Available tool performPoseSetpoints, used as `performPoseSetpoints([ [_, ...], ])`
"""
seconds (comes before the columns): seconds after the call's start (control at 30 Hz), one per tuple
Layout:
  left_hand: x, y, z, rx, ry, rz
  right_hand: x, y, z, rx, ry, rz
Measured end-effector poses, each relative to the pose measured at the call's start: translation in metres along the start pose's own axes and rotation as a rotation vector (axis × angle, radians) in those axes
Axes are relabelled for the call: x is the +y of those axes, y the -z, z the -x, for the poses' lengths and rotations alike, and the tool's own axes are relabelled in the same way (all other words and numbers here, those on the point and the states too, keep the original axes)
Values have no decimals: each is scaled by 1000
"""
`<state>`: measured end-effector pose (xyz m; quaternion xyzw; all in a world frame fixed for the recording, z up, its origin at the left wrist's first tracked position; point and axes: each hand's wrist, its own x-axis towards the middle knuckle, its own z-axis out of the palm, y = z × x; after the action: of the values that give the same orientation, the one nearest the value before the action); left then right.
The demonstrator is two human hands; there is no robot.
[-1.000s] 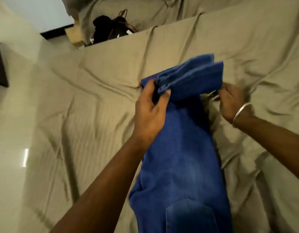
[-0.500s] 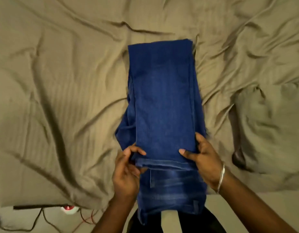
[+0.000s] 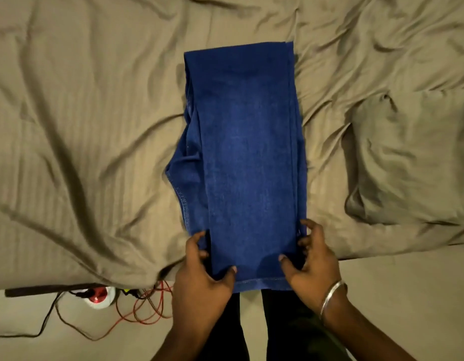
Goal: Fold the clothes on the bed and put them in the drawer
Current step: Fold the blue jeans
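A pair of blue jeans (image 3: 246,152) lies folded in half lengthwise and doubled over on the bed (image 3: 82,126), its hem reaching the near bed edge. My left hand (image 3: 202,269) grips the near left corner of the top layer, thumb on top and fingers curled around the edge. On the near right corner my right hand (image 3: 309,259) holds the jeans the same way, with a silver bangle on its wrist. The seat of the jeans bulges out from under the top layer on the left. No drawer is in view.
A wrinkled tan sheet covers the bed, and a tan pillow (image 3: 408,162) lies to the right of the jeans. On the floor at the lower left are a white and red power strip (image 3: 100,298) and tangled red and black cables (image 3: 145,308).
The leg ends of the jeans were lifted, then brought toward me and laid over the upper part. Both hands have slid with the hem to the near bed edge.
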<state>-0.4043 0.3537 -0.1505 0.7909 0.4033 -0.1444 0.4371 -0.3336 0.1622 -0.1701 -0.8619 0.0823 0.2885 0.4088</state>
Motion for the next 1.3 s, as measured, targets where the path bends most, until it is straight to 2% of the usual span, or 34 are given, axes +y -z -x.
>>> performPoseSetpoints([
  [0.1,19,-4,-16,275,-275,-300,-18,4,-21,305,371,358],
  [0.13,28,-8,-25,299,-370,-318,-25,2,-32,361,463,388],
  [0.2,48,-20,-52,275,-528,-377,-37,-7,-60,370,560,381],
  [0.3,74,-42,-98,251,-582,-557,-46,-25,-101,279,527,516],
  [0.37,78,-50,-131,256,-535,-648,-48,-31,-125,223,440,617],
  [0.47,67,-48,-162,247,-469,-666,-46,-35,-142,208,338,616],
  [0.57,66,-43,-171,295,-425,-569,-54,-32,-146,307,299,500],
  [0.7,89,-20,-192,411,-169,-440,-77,-17,-173,458,242,220],
  [0.77,102,-2,-217,345,-119,-389,-91,-8,-190,456,167,101],
  [0.83,117,14,-239,206,-85,-116,-102,1,-204,412,92,18],
  [0.93,134,30,-257,-34,50,332,-116,15,-216,234,31,-176],
  [1.0,140,35,-255,-158,-24,401,-117,21,-218,82,67,-381],
  [1.1,142,40,-239,-132,-275,463,-112,33,-206,-23,260,-547],
  [1.2,134,51,-211,-162,-464,592,-99,45,-186,-89,415,-592],
  [1.3,114,63,-171,-139,-565,522,-87,59,-153,-125,447,-495],
])
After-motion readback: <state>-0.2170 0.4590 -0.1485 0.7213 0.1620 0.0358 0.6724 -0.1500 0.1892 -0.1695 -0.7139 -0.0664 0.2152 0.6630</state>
